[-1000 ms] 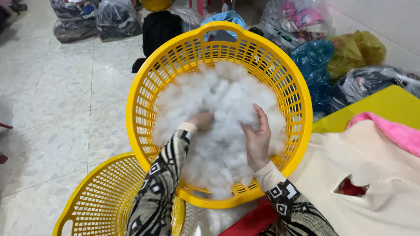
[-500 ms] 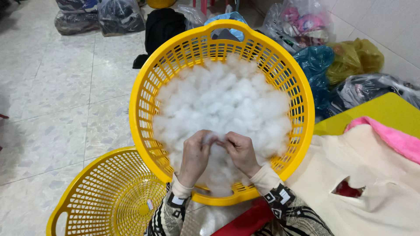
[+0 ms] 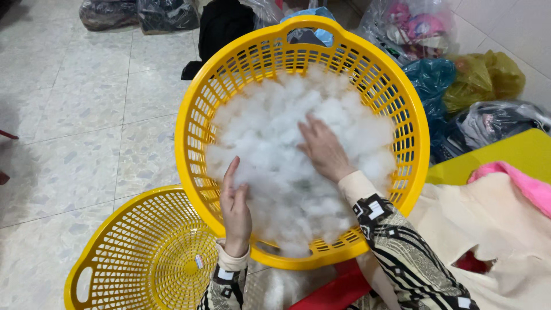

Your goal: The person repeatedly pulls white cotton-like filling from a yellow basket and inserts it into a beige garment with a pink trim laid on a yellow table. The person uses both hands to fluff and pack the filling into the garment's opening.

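Head view: stuffing (image 3: 287, 172) hides right fingers (image 3: 313, 135).

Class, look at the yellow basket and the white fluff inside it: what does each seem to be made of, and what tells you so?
Yellow basket: likely moulded plastic, slightly glossy; the even slotted walls and smooth rim suggest it.
White fluff: probably synthetic fibre stuffing, though cotton is possible; it is matte, wispy and clumped, and the right hand presses into it, while the left hand rests at its edge.
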